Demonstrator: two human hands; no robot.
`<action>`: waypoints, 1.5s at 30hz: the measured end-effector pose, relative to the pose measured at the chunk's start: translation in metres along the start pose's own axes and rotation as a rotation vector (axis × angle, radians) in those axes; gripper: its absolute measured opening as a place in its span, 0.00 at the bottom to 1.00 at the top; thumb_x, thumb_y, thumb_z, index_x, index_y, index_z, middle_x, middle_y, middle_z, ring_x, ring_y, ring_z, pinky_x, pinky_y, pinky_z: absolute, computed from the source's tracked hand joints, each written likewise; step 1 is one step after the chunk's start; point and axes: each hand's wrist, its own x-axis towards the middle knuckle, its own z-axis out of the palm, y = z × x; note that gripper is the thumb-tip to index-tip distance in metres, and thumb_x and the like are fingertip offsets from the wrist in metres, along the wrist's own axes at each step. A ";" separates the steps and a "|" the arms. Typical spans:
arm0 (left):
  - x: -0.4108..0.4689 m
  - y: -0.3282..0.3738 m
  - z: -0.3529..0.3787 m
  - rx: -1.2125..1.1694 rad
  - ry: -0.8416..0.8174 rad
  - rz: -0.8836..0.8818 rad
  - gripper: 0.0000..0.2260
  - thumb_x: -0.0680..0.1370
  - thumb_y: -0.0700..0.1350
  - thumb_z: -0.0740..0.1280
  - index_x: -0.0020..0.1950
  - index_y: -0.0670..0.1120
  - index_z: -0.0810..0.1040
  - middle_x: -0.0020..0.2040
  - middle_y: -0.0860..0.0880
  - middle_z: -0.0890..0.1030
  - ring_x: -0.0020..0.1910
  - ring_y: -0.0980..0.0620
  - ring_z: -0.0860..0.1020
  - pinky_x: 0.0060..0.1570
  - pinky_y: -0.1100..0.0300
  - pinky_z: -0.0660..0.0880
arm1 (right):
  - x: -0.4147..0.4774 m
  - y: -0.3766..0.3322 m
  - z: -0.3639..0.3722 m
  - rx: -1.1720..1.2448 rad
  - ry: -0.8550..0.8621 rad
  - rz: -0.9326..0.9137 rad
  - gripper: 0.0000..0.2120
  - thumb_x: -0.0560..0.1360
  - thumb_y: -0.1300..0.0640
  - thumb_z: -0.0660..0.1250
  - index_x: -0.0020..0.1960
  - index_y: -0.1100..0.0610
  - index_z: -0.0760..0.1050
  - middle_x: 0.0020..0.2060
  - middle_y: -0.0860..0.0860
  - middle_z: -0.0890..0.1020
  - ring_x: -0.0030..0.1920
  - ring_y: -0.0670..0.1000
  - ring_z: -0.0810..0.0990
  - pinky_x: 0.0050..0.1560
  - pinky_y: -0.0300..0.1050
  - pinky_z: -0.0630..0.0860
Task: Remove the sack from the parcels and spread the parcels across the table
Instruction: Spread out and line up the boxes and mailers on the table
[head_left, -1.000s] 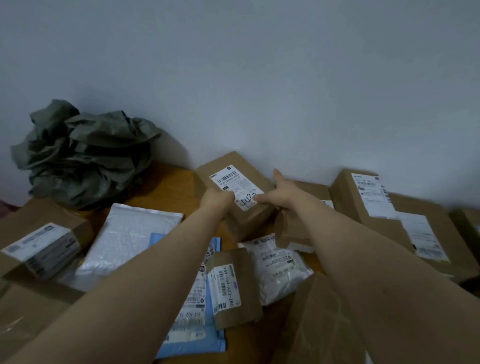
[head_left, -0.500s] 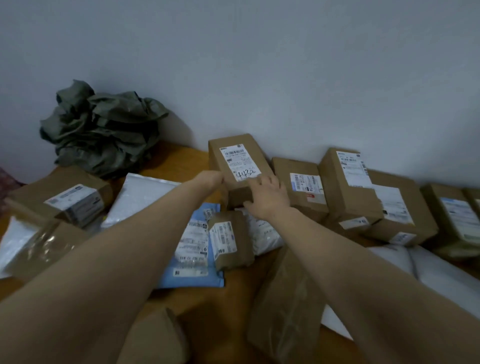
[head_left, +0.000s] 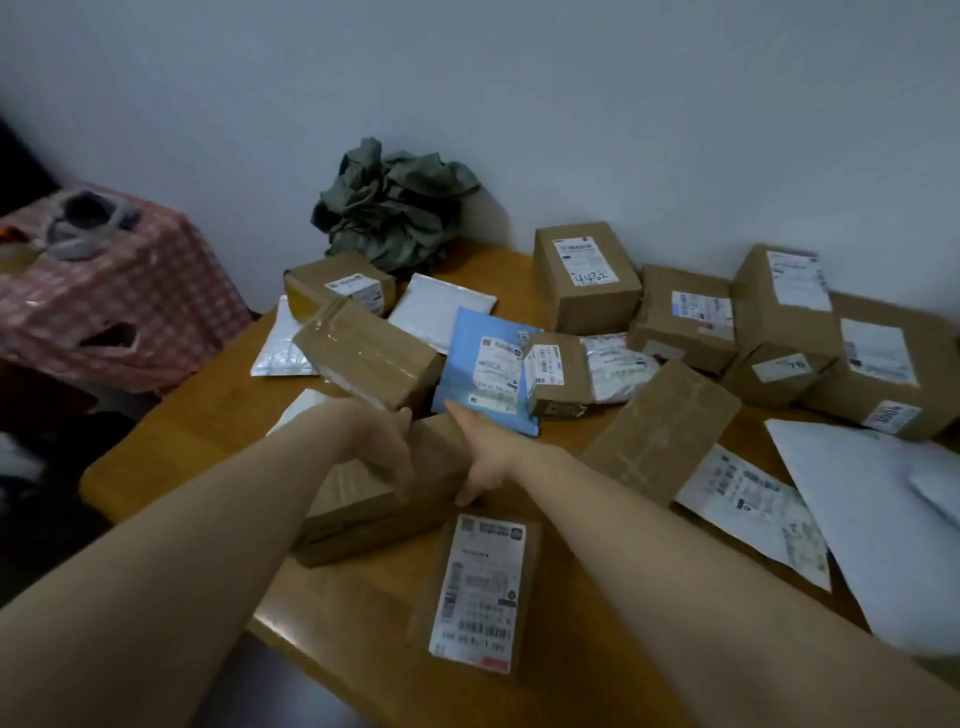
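Note:
The crumpled grey-green sack (head_left: 395, 202) lies against the wall at the back of the wooden table (head_left: 197, 415), apart from the parcels. Several brown boxes, white mailers and a blue mailer (head_left: 488, 374) are spread over the table. A low brown box (head_left: 374, 499) lies near the front, and both hands are on it: my left hand (head_left: 387, 447) rests on its top and my right hand (head_left: 485, 457) presses its right end. A box marked 4432 (head_left: 587, 275) stands free near the wall.
A flat brown parcel with a white label (head_left: 480, 587) lies by the table's front edge. A large white mailer (head_left: 883, 519) covers the right side. Left of the table stands a piece draped in pink checked cloth (head_left: 114, 291), with a dark gap between.
Both hands left the box marked 4432 near the wall and came back toward me onto the low brown box at the front. My view swung left and down.

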 end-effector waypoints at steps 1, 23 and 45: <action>-0.005 -0.011 0.013 0.107 0.045 -0.029 0.55 0.66 0.49 0.77 0.77 0.54 0.37 0.77 0.44 0.54 0.74 0.40 0.58 0.69 0.45 0.64 | 0.002 -0.005 0.009 0.000 0.045 0.003 0.53 0.65 0.58 0.78 0.77 0.49 0.45 0.73 0.55 0.60 0.72 0.59 0.63 0.68 0.53 0.68; -0.012 0.043 -0.080 -0.126 0.560 0.762 0.34 0.72 0.71 0.57 0.69 0.50 0.68 0.68 0.48 0.66 0.67 0.48 0.65 0.66 0.48 0.66 | -0.086 0.016 -0.152 1.074 0.429 0.706 0.11 0.61 0.49 0.71 0.39 0.54 0.75 0.33 0.54 0.81 0.39 0.55 0.78 0.43 0.45 0.76; 0.172 0.018 -0.229 -0.753 0.248 0.583 0.15 0.78 0.45 0.66 0.60 0.39 0.75 0.57 0.39 0.79 0.56 0.40 0.78 0.55 0.46 0.78 | 0.201 -0.027 -0.155 1.599 0.814 0.515 0.26 0.70 0.51 0.74 0.65 0.56 0.73 0.47 0.53 0.83 0.39 0.50 0.83 0.30 0.40 0.75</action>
